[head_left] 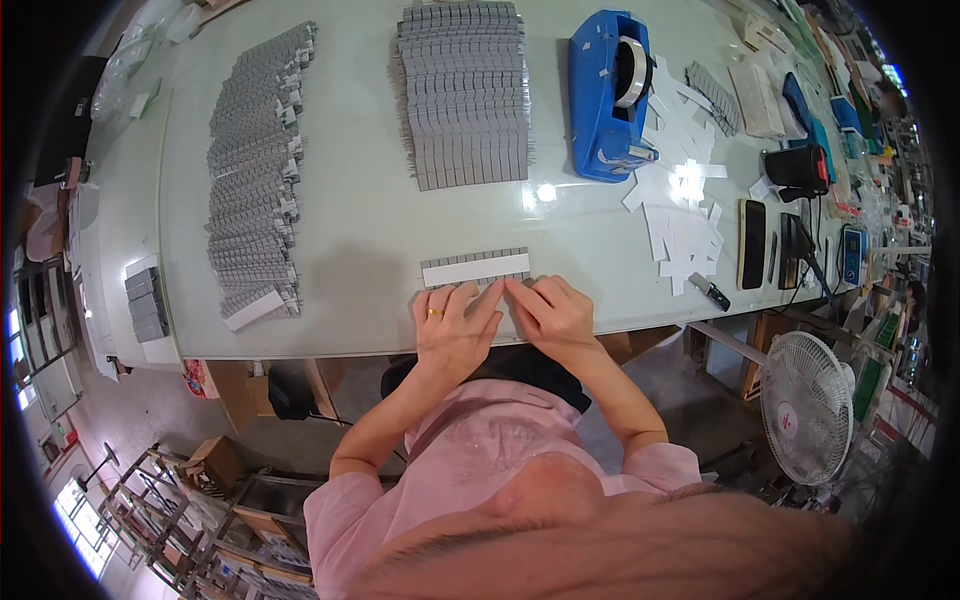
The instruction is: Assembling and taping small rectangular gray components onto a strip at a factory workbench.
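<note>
A short grey segmented strip (514, 252) lies on the table near its front edge, with a white paper strip (475, 268) along its top. My left hand (455, 322) is closed, its bent fingertips along the near edge of the grey strip. On the right, my right hand (556, 316) is also closed, fingers curled, its index fingertip at the same edge close to the left thumb and index finger. What lies under the fingertips is hidden. Beyond the hands, a broad stack of similar grey strips (468, 100) stands in rows.
A long pile of grey strips (250, 170) runs along the left. At right are a blue tape dispenser (596, 100), scattered white paper strips (680, 215), a phone (752, 243) and a black marker-like object (711, 291). A fan (806, 408) stands beside the table.
</note>
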### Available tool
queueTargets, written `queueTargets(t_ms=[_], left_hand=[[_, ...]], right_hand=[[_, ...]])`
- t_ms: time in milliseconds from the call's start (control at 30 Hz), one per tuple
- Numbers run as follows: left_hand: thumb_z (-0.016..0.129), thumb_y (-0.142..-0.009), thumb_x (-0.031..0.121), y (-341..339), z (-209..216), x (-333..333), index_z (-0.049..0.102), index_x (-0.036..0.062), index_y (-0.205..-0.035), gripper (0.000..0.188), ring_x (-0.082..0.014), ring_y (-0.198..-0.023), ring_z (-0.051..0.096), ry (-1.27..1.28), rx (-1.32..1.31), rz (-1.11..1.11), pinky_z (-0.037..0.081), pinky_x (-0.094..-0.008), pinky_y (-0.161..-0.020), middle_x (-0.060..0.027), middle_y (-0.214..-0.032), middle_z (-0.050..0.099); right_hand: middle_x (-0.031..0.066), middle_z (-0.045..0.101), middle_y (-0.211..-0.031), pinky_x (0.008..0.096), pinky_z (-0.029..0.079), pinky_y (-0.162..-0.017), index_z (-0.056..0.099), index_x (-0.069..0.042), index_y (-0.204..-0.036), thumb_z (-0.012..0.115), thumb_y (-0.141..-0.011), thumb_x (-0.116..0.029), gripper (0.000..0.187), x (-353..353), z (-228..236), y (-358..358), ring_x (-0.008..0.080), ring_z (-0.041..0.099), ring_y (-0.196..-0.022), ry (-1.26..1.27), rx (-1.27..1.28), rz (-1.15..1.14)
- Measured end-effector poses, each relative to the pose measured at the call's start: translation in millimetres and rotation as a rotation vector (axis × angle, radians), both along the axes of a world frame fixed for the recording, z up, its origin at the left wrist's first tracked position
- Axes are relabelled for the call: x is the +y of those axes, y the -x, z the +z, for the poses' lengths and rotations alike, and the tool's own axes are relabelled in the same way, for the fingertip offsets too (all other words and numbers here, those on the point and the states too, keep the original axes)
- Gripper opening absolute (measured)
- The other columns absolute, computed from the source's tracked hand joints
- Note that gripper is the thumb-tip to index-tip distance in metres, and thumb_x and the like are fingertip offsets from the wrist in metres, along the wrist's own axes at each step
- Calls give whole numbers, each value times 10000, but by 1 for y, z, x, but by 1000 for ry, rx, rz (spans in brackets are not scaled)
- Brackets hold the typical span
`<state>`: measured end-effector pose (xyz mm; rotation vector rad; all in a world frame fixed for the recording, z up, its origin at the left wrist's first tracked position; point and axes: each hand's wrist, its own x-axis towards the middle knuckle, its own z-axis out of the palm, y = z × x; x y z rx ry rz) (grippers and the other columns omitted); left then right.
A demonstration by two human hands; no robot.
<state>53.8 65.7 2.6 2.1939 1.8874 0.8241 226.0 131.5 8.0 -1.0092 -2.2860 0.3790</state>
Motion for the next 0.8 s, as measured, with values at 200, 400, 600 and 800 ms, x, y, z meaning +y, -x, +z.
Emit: queueTargets(t_ms=[200, 400, 600, 800], left_hand=[[725, -823, 215, 2, 2, -3, 720, 171, -1198, 378, -220, -985, 502, -12, -5, 0, 362, -422, -901, -20, -1033, 547], [731, -812, 195, 11, 3, -7, 724, 164, -1187, 376, -225, -977, 508, -37, -16, 46, 366, -418, -895, -21, -1028, 552], [747, -788, 227, 12, -4, -8, 713, 205, -1177, 391, -199, -988, 515, -34, 31, 60, 395, -418, -901, 1, -1066, 543], [752, -781, 237, 13, -4, -9, 714, 219, -1166, 388, -198, -994, 514, -50, 56, 78, 396, -418, -903, -1, -1069, 541]], right_hand=[[22, 521, -742, 315, 452, -515, 714, -72, -1031, 755, -741, -48, 295, -3, 0, -1, 189, 560, -630, -2, -10, -10], [21, 522, -735, 315, 457, -512, 713, -74, -1036, 759, -737, -45, 305, -4, 5, 13, 190, 562, -628, 6, 11, 37], [21, 528, -735, 315, 461, -512, 714, -76, -1046, 761, -738, -42, 313, -5, -1, 16, 190, 566, -630, -5, 4, 16], [19, 529, -737, 315, 459, -508, 715, -74, -1047, 759, -743, -39, 309, -5, -1, 15, 188, 566, -629, -11, 4, 16]])
